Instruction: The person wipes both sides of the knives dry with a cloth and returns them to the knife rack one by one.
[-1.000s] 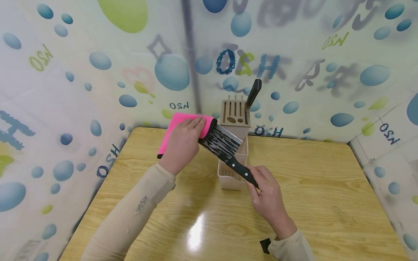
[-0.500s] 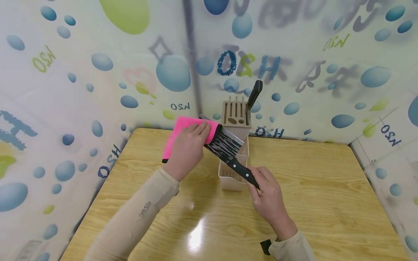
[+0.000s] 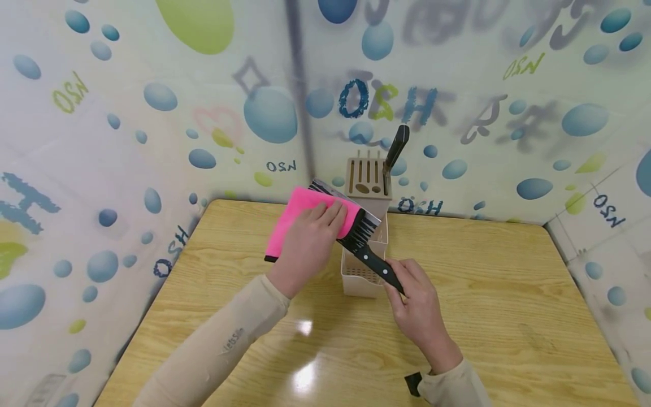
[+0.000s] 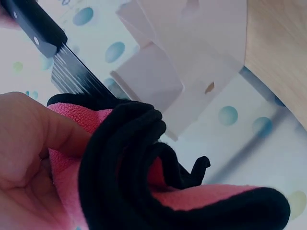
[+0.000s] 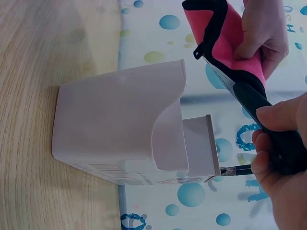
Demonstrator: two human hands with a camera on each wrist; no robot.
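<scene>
My right hand [image 3: 418, 302] grips the black riveted handle of a wide cleaver [image 3: 375, 263], which is held in the air with its blade slanting up and left. Over the blade lies a pink cloth [image 3: 320, 198] with black edging. My left hand [image 3: 307, 240] holds this cloth around the blade, near the handle end. A strip of dark-patterned blade [image 4: 76, 72] shows past the cloth in the left wrist view, and the blade's far corner sticks out at the top in the head view. In the right wrist view, the left thumb presses the cloth [image 5: 228, 38].
A pale knife holder [image 3: 368, 204] with a slotted brown top and lower baskets stands on the wooden table [image 3: 483, 294], just behind the cleaver. One black-handled knife [image 3: 398, 146] leans in its right slot. Patterned walls enclose the table at the back and sides.
My left hand has slid the pink cloth along the blade, right and down toward the handle. More of the blade's far end now shows, less near the handle. The right hand stays nearly still.
</scene>
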